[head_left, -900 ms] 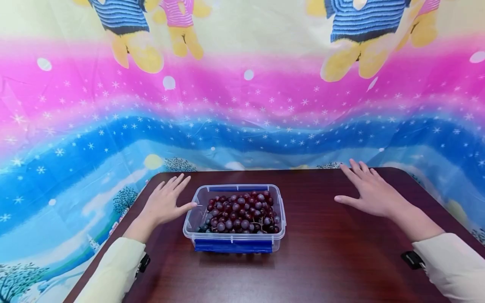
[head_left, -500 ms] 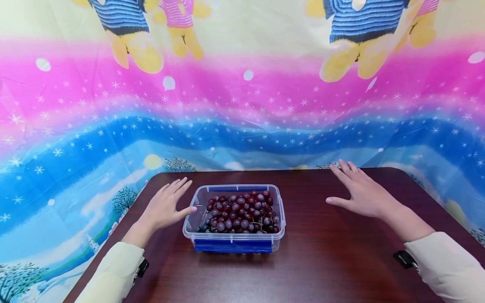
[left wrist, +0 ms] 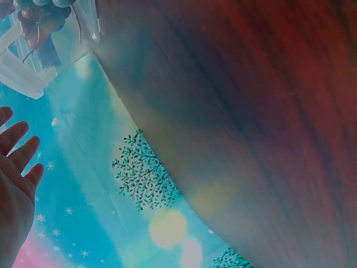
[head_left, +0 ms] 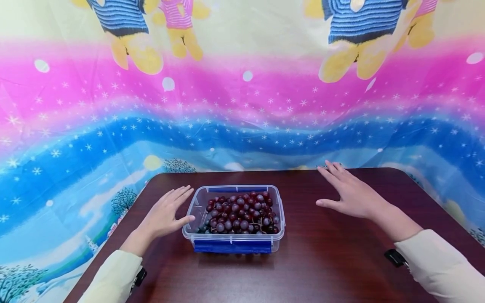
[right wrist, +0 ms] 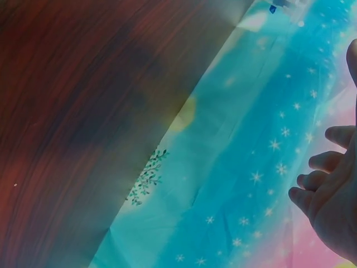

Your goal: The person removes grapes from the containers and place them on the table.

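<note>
Both hands have moved: the right hand (head_left: 350, 192) comes leftward over the desk (head_left: 322, 265), closer to the box (head_left: 232, 237), while the left hand (head_left: 163, 215) sinks a little toward the desk's near edge. The box stays where it was.

The left hand is wide, its fingers straight and near one another, the thumb spread away from them. It hangs between the desk's left edge and the box, and the thumb tip overlaps the box's left rim in the head view; whether it touches, I cannot tell. The right hand is also wide, fingers extended, thumb pointing at the box but well apart from it; its fingertips overlap the desk's far edge.

Pale sleeves (head_left: 435, 261) end at both wrists, with a black device (head_left: 395, 257) below each cuff.

Grapes (head_left: 236, 211), dark red and purple, heap up in the box, leaving some room by its left wall. A thin stem (head_left: 260, 220) shows among them near the right front corner. The box sits left of the desk's middle, toward the far edge, its blue clip (head_left: 232, 246) facing the near edge.

Beyond the desk's far edge hangs a printed cloth (head_left: 242, 105) with snowflakes.
</note>
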Demonstrator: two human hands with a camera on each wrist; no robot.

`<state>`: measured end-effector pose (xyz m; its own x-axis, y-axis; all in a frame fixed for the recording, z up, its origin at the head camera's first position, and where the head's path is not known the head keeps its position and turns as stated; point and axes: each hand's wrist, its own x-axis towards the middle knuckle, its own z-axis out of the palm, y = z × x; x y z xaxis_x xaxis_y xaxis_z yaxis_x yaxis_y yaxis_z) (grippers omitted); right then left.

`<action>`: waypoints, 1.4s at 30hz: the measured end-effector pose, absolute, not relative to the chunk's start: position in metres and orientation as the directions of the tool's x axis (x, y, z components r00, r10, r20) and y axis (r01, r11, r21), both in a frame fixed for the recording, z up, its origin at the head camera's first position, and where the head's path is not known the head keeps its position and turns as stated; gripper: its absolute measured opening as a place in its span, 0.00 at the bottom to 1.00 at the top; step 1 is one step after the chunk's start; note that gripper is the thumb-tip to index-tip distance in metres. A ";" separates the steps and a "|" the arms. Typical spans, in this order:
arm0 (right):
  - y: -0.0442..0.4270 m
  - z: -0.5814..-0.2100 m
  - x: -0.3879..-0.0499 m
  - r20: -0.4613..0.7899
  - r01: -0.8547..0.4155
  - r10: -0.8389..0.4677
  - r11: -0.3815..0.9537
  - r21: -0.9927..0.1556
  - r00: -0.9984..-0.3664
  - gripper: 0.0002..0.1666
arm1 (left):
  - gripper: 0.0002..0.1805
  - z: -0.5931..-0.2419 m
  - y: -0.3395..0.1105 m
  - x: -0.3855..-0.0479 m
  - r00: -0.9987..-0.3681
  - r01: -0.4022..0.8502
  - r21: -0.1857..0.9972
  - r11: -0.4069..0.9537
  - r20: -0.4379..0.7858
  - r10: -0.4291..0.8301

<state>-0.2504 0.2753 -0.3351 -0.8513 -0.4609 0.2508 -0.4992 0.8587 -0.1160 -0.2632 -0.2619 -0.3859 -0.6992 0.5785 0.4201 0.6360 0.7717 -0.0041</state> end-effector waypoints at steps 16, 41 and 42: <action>0.255 -0.334 -0.251 0.280 -0.566 -0.525 0.820 -0.087 -0.804 0.58 | 0.44 -0.395 -0.263 -0.256 -0.631 0.716 0.019 0.698 0.445 0.636; 0.213 -0.333 -0.255 0.280 -0.659 -0.619 0.748 -0.074 -0.734 0.58 | 0.43 -0.399 -0.263 -0.255 -0.621 0.718 -0.001 0.696 0.450 0.642; 0.212 -0.333 -0.255 0.285 -0.666 -0.625 0.743 -0.071 -0.727 0.58 | 0.43 -0.399 -0.263 -0.254 -0.622 0.718 0.002 0.696 0.451 0.641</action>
<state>-0.2546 0.2116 -0.3335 -0.7270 -0.6246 0.2854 -0.6659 0.7426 -0.0711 -0.2543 -0.2628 -0.3988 -0.6218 0.6406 0.4506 0.7184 0.6956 0.0025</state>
